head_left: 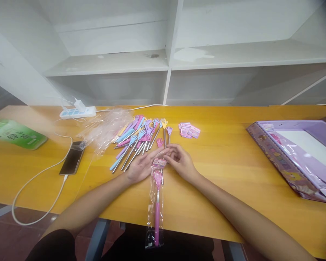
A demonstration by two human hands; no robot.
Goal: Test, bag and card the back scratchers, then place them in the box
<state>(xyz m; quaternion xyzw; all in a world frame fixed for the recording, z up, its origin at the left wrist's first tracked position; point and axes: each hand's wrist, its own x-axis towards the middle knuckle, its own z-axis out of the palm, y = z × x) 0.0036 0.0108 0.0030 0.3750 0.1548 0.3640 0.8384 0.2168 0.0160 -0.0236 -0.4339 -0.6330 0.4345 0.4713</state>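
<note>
A pink back scratcher (157, 221) with a hand-shaped head lies inside a clear plastic bag (150, 206). Its lower end reaches past the table's front edge. At the bag's upper end sits a small pink printed card (159, 163). My left hand (141, 167) is at the left of the card, its long fingers stretched along the bag's top and its thumb hard to see. My right hand (180, 160) is closed in a pinch at the bag's upper right. Just beyond my hands lies a heap of loose back scratchers (136, 141) with pink, blue, purple and yellow heads.
Several pink cards (189, 130) lie behind my right hand. Clear bags (105, 127) are piled left of the heap. A phone (72, 158) on a white cable, a green bottle (19, 134) and a power strip (78, 113) are at left. A purple box (282, 163) stands right.
</note>
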